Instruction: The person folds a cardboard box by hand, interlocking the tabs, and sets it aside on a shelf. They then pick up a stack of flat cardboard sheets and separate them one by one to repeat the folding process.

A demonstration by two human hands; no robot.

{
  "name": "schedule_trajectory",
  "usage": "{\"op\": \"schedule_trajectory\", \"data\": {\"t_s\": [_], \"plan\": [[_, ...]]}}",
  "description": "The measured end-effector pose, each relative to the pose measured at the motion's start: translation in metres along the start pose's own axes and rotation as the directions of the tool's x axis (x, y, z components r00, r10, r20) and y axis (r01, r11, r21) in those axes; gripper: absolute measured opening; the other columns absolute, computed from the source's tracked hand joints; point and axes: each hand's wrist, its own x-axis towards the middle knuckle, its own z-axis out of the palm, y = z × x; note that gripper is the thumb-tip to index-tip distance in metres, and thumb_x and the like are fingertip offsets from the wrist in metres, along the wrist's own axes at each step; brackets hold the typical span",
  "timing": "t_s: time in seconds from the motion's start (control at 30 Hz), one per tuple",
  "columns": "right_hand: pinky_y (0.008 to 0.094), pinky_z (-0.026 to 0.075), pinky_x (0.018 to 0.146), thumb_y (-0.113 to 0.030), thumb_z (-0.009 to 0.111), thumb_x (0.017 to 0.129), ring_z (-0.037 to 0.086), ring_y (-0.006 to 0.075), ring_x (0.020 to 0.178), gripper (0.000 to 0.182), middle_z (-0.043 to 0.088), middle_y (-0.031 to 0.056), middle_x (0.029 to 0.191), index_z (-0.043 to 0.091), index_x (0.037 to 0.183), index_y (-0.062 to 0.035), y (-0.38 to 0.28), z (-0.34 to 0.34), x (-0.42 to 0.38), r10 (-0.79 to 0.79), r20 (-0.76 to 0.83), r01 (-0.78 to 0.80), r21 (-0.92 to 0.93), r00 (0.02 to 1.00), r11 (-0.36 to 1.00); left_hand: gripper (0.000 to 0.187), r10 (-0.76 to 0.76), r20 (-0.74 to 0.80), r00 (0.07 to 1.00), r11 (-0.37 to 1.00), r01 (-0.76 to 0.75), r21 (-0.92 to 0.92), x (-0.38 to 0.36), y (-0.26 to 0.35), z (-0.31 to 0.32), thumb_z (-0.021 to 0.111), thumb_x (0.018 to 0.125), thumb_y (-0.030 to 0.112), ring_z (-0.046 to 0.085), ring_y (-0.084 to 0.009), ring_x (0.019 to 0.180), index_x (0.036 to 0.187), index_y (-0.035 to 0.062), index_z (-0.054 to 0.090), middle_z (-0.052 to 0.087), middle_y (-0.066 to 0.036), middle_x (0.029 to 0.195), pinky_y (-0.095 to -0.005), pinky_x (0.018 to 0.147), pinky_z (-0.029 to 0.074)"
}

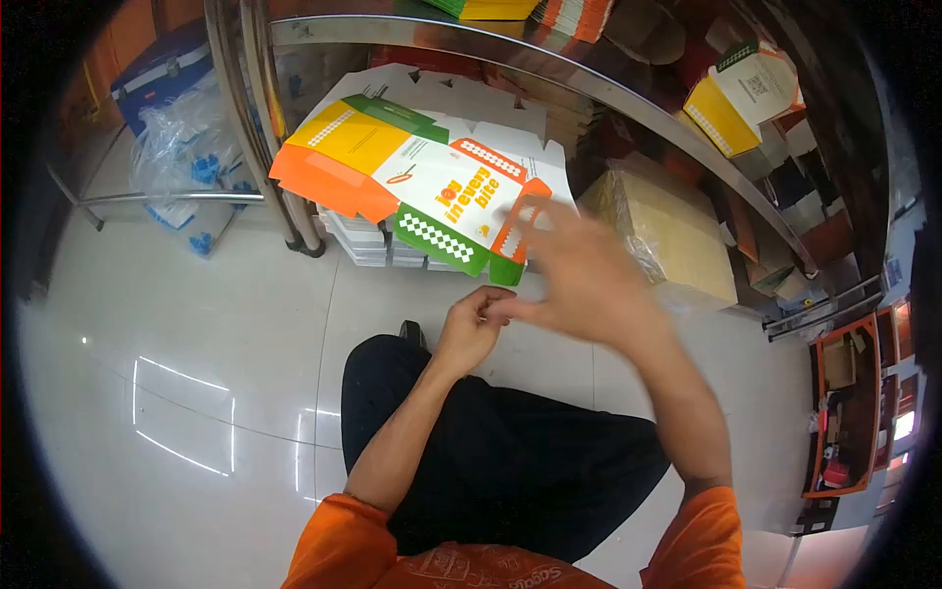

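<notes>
A flat, unfolded cardboard food box (407, 162) in white, yellow, orange and green, printed "joy in every bite", lies on a stack of flat white box blanks (358, 240) in front of me. My right hand (579, 270) is over the near right corner of this box, blurred, with its fingers stretched out and its thumb pointing left. Just below the box, my left hand (473, 329) has its fingers curled together at the tip of my right thumb. Whatever may be in the left fingers is hidden.
A metal-framed table (589, 74) stands over the stack, with folded cartons (491, 8) on top. To the right is a plastic-wrapped cardboard bundle (672, 236). An assembled box (746, 93) sits at upper right. Plastic bags (191, 152) and a blue case (167, 83) are at left.
</notes>
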Motion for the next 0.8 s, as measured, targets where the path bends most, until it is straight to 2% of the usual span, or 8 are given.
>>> {"op": "schedule_trajectory", "data": {"t_s": [0.03,0.17,0.27,0.37,0.5,0.63,0.73,0.8], "plan": [[0.0405,0.051,0.085,-0.022,0.074,0.078,0.062,0.0342,0.099,0.046,0.06,0.0163,0.112,0.058,0.116,-0.0035,-0.007,0.021,-0.003,-0.118,-0.012,0.116,-0.082,0.993,0.99,0.024,-0.003,-0.048,0.999,0.998,0.0,-0.058,0.0,0.001,-0.002,0.05,0.089,-0.003,0.064,-0.016,0.079,0.109,-0.0007,0.064,0.066,-0.007,0.087,-0.0285,0.074,0.051],[0.0384,0.053,0.081,-0.018,0.069,0.077,0.064,0.0274,0.095,0.034,0.063,0.0139,0.099,0.06,0.106,-0.0024,-0.004,0.054,-0.002,-0.012,0.036,0.017,-0.128,0.999,0.992,0.025,-0.181,-0.08,0.98,0.976,0.169,-0.137,-0.002,0.013,-0.006,0.048,0.089,-0.002,0.062,-0.0135,0.082,0.11,0.001,0.062,0.066,-0.006,0.092,-0.0274,0.072,0.049],[0.0381,0.055,0.07,-0.007,0.061,0.081,0.066,0.0287,0.08,0.021,0.065,0.0152,0.088,0.06,0.101,-0.0016,0.015,0.033,0.005,0.016,-0.182,-0.036,-0.105,0.983,0.994,0.024,-0.139,-0.111,0.984,0.974,0.116,-0.192,0.003,0.009,-0.013,0.049,0.092,0.002,0.061,-0.0124,0.083,0.113,0.0014,0.06,0.065,-0.005,0.093,-0.0266,0.07,0.049],[0.0382,0.054,0.071,-0.003,0.062,0.084,0.068,0.0303,0.079,0.018,0.068,0.0165,0.093,0.063,0.101,0.0025,0.035,-0.008,-0.001,0.042,-0.492,-0.052,-0.007,0.87,0.999,0.025,0.012,-0.275,0.961,0.965,-0.083,-0.248,0.008,0.01,-0.019,0.055,0.094,0.013,0.062,-0.015,0.087,0.117,0.0024,0.058,0.065,-0.007,0.098,-0.0295,0.073,0.05],[0.0271,0.051,0.069,-0.004,0.068,0.085,0.066,0.0181,0.073,0.019,0.069,0.0127,0.089,0.065,0.102,0.0052,0.045,-0.074,-0.049,0.191,-0.517,-0.128,0.155,0.834,0.979,0.06,0.155,-0.611,0.776,0.901,-0.365,-0.234,0.004,0.045,-0.043,0.063,0.092,0.035,0.052,-0.0212,0.116,0.138,0.0043,0.041,0.052,-0.012,0.127,-0.0394,0.094,0.044],[0.0214,0.047,0.063,-0.001,0.068,0.085,0.061,0.0105,0.072,0.018,0.067,0.0076,0.089,0.066,0.102,0.0049,0.041,-0.082,-0.128,0.469,-0.464,-0.269,0.434,0.751,0.86,0.096,0.653,-0.534,0.537,0.717,-0.665,0.209,-0.024,0.105,-0.109,0.073,0.081,0.05,0.037,-0.0292,0.135,0.149,0.0037,0.024,0.036,-0.017,0.144,-0.0452,0.108,0.034],[0.0183,0.043,0.056,0.002,0.069,0.084,0.057,0.0066,0.072,0.018,0.065,0.005,0.092,0.066,0.102,0.0039,0.03,-0.049,-0.163,0.581,-0.251,-0.271,0.698,0.774,0.663,0.099,0.576,-0.134,0.806,0.809,-0.54,0.231,-0.078,0.155,-0.109,0.086,0.071,0.029,0.042,-0.0303,0.132,0.146,0.0012,0.029,0.04,-0.017,0.145,-0.0415,0.108,0.034],[0.0187,0.043,0.056,0.004,0.068,0.083,0.058,0.0078,0.074,0.03,0.063,0.0072,0.098,0.062,0.112,0.0029,0.01,-0.006,-0.162,0.637,-0.199,-0.279,0.774,0.745,0.568,0.094,0.376,-0.148,0.915,0.904,-0.327,0.274,-0.103,0.159,-0.1,0.086,0.071,0.021,0.044,-0.0293,0.13,0.144,-0.0001,0.032,0.04,-0.018,0.145,-0.0399,0.106,0.037]]}}
